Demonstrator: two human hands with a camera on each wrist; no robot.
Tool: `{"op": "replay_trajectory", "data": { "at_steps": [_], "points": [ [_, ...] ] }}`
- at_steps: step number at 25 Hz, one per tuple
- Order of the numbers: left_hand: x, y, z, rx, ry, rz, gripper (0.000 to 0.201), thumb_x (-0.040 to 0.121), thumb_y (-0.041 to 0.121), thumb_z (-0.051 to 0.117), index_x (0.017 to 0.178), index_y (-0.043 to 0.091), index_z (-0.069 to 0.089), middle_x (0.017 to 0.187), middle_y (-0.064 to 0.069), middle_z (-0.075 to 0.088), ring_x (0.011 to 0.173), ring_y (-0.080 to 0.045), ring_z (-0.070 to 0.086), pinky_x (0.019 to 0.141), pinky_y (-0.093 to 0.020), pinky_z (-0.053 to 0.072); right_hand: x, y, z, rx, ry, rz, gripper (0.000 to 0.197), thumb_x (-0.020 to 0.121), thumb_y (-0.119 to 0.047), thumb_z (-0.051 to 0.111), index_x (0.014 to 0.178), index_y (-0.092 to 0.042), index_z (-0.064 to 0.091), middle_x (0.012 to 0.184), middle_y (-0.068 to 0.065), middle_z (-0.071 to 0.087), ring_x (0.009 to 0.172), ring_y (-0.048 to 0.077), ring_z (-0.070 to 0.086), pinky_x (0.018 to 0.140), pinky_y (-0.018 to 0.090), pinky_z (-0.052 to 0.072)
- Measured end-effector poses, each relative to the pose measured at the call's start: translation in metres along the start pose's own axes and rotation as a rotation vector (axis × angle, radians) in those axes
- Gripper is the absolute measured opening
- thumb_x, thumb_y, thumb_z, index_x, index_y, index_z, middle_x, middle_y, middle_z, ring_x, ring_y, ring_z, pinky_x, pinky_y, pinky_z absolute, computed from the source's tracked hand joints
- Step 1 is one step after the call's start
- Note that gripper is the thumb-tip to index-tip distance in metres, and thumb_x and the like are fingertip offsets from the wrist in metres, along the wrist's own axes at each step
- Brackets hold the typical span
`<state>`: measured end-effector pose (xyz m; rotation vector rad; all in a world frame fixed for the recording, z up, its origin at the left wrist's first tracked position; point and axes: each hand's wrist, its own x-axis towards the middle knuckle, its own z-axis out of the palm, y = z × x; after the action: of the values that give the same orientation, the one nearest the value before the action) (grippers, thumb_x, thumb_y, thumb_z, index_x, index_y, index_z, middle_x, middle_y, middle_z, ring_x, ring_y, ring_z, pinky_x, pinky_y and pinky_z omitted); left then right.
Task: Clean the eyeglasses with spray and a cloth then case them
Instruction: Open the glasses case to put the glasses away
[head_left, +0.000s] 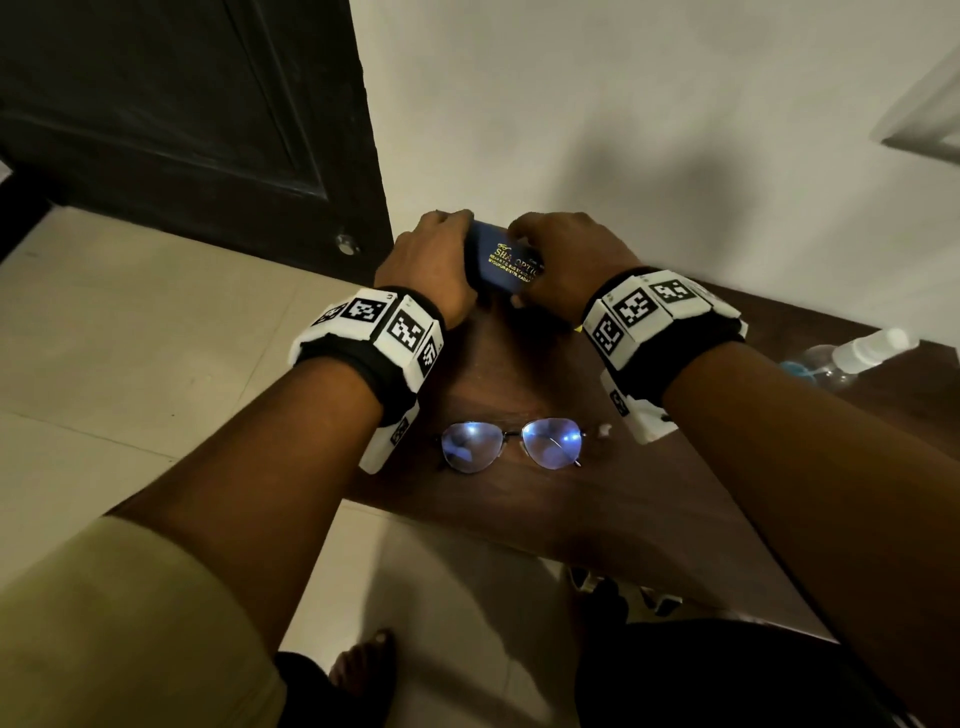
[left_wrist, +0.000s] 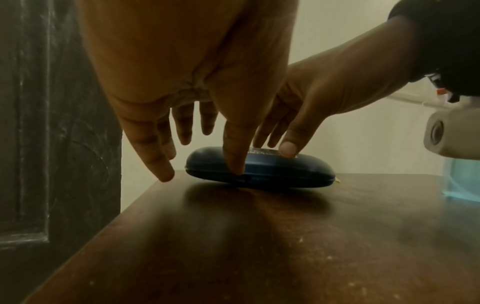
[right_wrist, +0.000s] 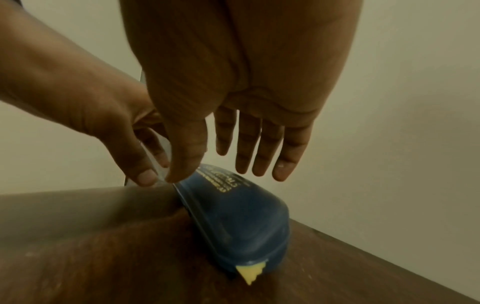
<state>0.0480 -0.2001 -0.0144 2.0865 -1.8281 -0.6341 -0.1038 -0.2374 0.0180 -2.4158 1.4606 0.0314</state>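
Dark wooden table (head_left: 649, 509); cream wall (head_left: 623, 104)

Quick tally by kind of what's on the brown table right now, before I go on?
Dark blue hard glasses case, closed, both hands at it: 1
Metal-framed eyeglasses, lying open: 1
Clear spray bottle with blue liquid: 1
Yellow cloth corner poking from the case: 1
Total: 4

Navy case (head_left: 501, 262) with gold lettering, dark brown table (head_left: 649, 493), yellow cloth corner (right_wrist: 251, 273)
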Motion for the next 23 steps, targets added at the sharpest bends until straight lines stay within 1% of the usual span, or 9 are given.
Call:
{"op": "replay_trajectory", "data": {
  "at_steps": [3,5,7,10,12,15,18,20,23],
  "points": [
    [0.001,-0.001,0.000,0.011,-0.030,0.039,0.061,0.068,0.012,0.070,0.125,0.013,0.049,0.129,-0.015,0.050,0.114,-0.038,0.053,0.094,-0.048,0.047,0.004,0.004,0.004,-0.035,-0.039,-0.031,0.065,0.068,-0.021,0.081,0.127,-0.019,0.053,0.121,0.008,0.060,0.110,0.028,0.056,0.078,0.027,0.036],
    [-0.004,-0.002,0.000,0.030,-0.041,0.016,0.057,0.068,0.015,0.072,0.122,0.014,0.051,0.125,-0.015,0.049,0.108,-0.038,0.054,0.089,-0.046,0.049,0.001,0.005,0.003,-0.036,-0.028,-0.054,0.060,0.070,-0.011,0.076,0.126,-0.019,0.056,0.121,0.008,0.059,0.110,0.028,0.056,0.079,0.028,0.038],
    [-0.011,-0.005,-0.001,0.053,-0.053,-0.018,0.057,0.067,0.022,0.077,0.119,0.015,0.053,0.120,-0.015,0.048,0.103,-0.038,0.055,0.086,-0.045,0.050,-0.005,0.004,0.003,-0.060,-0.041,-0.087,0.053,0.072,-0.007,0.070,0.123,-0.019,0.058,0.118,0.008,0.059,0.108,0.030,0.056,0.078,0.028,0.038],
    [-0.027,-0.007,0.001,0.095,-0.132,-0.012,0.063,0.063,0.034,0.082,0.117,0.016,0.054,0.119,-0.011,0.049,0.102,-0.033,0.056,0.086,-0.045,0.050,-0.020,0.002,0.008,-0.096,-0.121,-0.149,0.057,0.069,-0.016,0.078,0.121,-0.019,0.057,0.119,0.007,0.057,0.107,0.029,0.056,0.082,0.031,0.043],
    [-0.041,-0.008,0.004,0.040,-0.147,-0.016,0.067,0.061,0.039,0.083,0.118,0.019,0.055,0.117,-0.006,0.055,0.101,-0.029,0.058,0.086,-0.044,0.050,-0.031,0.002,0.011,-0.121,-0.143,-0.182,0.057,0.069,-0.022,0.079,0.120,-0.018,0.056,0.119,0.006,0.057,0.106,0.028,0.056,0.082,0.033,0.044],
    [-0.064,-0.010,0.010,-0.182,-0.076,-0.058,0.066,0.062,0.037,0.084,0.120,0.019,0.058,0.112,-0.004,0.065,0.099,-0.024,0.062,0.087,-0.039,0.050,-0.042,0.000,0.012,-0.186,-0.142,-0.215,0.048,0.074,-0.029,0.074,0.119,-0.021,0.058,0.116,0.003,0.061,0.106,0.027,0.058,0.080,0.034,0.046],
    [-0.081,-0.008,0.015,-0.311,-0.021,-0.094,0.059,0.061,0.028,0.086,0.114,0.017,0.063,0.105,-0.004,0.069,0.093,-0.022,0.063,0.083,-0.035,0.051,-0.050,-0.003,0.015,-0.277,-0.155,-0.238,0.038,0.077,-0.033,0.066,0.114,-0.025,0.061,0.108,0.005,0.066,0.097,0.030,0.063,0.075,0.034,0.050],
    [-0.089,-0.008,0.017,-0.355,0.000,-0.104,0.056,0.061,0.025,0.086,0.112,0.016,0.064,0.104,-0.004,0.069,0.092,-0.020,0.063,0.082,-0.033,0.051,-0.054,-0.005,0.017,-0.327,-0.163,-0.277,0.032,0.079,-0.033,0.061,0.110,-0.023,0.062,0.103,0.006,0.067,0.091,0.031,0.064,0.070,0.032,0.048],
    [-0.093,-0.009,0.020,-0.374,0.022,-0.100,0.057,0.062,0.022,0.086,0.114,0.018,0.064,0.106,-0.003,0.070,0.093,-0.020,0.063,0.082,-0.030,0.050,-0.056,-0.007,0.017,-0.401,-0.182,-0.336,0.030,0.081,-0.030,0.059,0.109,-0.019,0.063,0.101,0.005,0.067,0.088,0.030,0.064,0.064,0.027,0.039]
  ]
}}
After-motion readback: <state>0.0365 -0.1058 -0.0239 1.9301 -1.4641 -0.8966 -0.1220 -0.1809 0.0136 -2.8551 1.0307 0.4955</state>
